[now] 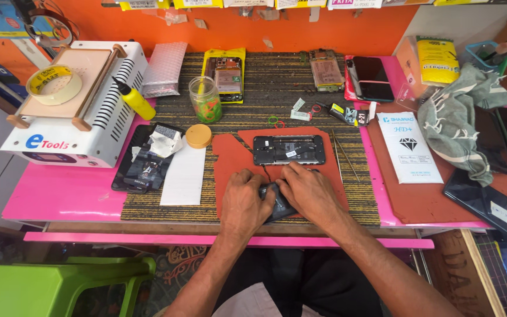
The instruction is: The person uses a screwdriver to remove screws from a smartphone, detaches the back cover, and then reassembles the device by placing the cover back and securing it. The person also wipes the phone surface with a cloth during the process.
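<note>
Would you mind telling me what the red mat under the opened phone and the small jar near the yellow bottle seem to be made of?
The red mat looks like soft rubber or silicone: matte, flat, with an irregularly cut edge. The jar appears to be clear glass or hard plastic, since green and orange bits show through its shiny wall. The opened phone shows a dark, likely plastic or metal, frame. Both hands, left and right, press a dark part that is mostly hidden.

Both forearms bare, converging from 6 o'clock toward centre, left hand [246,202] palm down, fingers curled, right hand [308,194] palm down at its 3 o'clock, fingertips meeting, knuckles toward 12 o'clock
</note>
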